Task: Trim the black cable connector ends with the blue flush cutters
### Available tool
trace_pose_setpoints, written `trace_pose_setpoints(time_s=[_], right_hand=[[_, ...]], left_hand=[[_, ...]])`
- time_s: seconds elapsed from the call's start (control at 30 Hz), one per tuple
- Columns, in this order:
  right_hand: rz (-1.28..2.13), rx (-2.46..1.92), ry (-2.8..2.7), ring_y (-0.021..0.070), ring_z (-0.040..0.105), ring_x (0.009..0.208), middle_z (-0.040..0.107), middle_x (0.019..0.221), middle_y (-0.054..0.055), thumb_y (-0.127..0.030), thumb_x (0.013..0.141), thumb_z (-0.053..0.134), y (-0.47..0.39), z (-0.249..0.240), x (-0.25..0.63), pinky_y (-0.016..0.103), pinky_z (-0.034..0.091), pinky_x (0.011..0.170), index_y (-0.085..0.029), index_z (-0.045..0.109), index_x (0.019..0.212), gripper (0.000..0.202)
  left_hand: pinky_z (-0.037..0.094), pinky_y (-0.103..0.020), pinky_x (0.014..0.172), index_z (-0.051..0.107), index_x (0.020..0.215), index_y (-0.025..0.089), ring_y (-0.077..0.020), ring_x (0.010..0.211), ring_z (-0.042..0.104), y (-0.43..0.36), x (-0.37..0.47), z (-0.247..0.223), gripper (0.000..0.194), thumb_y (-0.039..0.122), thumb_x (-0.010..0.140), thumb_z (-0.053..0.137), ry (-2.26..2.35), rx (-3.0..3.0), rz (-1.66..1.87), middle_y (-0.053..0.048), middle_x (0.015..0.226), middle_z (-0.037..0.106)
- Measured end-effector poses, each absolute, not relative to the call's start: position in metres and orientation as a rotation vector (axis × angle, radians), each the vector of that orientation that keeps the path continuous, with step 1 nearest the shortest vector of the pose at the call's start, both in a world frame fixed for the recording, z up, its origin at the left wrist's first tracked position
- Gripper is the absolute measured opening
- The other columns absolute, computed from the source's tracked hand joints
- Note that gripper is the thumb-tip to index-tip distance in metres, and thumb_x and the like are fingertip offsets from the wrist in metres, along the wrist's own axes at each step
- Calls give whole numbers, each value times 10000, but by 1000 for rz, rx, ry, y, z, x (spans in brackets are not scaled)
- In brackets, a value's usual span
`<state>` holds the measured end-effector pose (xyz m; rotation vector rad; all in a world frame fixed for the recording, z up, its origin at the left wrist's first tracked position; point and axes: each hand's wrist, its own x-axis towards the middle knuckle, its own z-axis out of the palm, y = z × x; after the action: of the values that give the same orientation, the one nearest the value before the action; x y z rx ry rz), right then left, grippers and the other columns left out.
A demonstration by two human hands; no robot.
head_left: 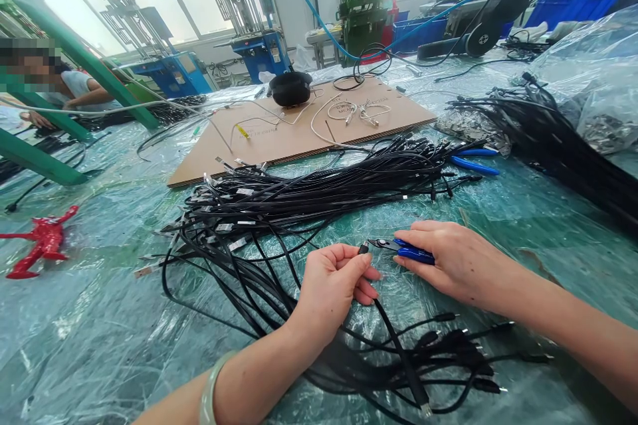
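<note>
Between thumb and fingers, my left hand point(336, 275) pinches the black end of a cable point(363, 249), its metal tip pointing up and right. My right hand point(456, 259) is wrapped round blue-handled cutters point(416, 252), whose jaws are at the cable tip; whether they touch it I cannot tell. Below both hands, loose black cables point(448, 352) with metal-tipped ends lie fanned out. Beyond the hands stretches a thick bundle of black cables point(319, 179), with flat metal connectors at its left end.
A cardboard sheet point(279, 133) bears white cables point(369, 113) and a black round object point(290, 88). Blue-handled pliers point(476, 163) lie right of the bundle, a red tool point(44, 239) at left. More black cables point(563, 139) lie at right. A person point(74, 86) sits at far left.
</note>
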<state>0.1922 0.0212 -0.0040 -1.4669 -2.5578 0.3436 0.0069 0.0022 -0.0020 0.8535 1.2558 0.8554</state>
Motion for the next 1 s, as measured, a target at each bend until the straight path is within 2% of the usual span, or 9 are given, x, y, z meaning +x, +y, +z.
trace_pose_setpoints(time_s=[0.4,0.7,1.0], right_hand=[[245,-1422,-2584,230,553,782,597,831,74,-302,872,487,20,-6,190,364,447,679,-154,625,1010,245],[316,-1452,-2574,204,566,713,595,767,55,-327,884,469,17,-5,191,322,438,635,-177,636,998,252],[144,-1359,-2551,238,562,804,613,864,99,-288,861,502,16,-4,189,369,458,694,-155,618,977,211]], left_hand=[[441,-176,403,590,684,101,-81,405,550,3,7,-3,176,258,730,653,1257,833,866,-57,602,675],[451,-182,403,587,698,110,-90,414,560,3,7,-4,169,259,708,666,1270,844,902,-50,593,671],[437,-170,389,608,683,116,-83,394,547,1,8,-2,112,219,695,650,1371,924,897,-30,561,660]])
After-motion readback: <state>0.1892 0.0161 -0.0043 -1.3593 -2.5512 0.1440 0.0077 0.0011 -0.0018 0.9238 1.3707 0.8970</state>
